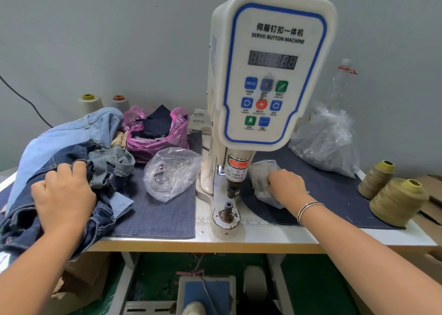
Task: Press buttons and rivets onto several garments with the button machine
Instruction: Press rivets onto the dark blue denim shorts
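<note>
The white servo button machine [270,75] stands at the table's middle, its lower die post [227,210] bare. A heap of denim garments [71,152] lies at the left. My left hand [63,195] grips the dark denim on top of that heap, fingers curled into the cloth. Right of the machine, my right hand [288,186] reaches into a small clear plastic bag [262,171]; its fingertips are hidden inside the bag. Another clear bag of metal buttons or rivets [169,173] lies left of the machine.
A pink bag of dark fabric scraps [155,133] and two pale thread cones [89,103] sit at the back left. A large clear bag [327,140] and olive thread spools [394,198] stand at the right. A foot pedal [205,293] lies under the table.
</note>
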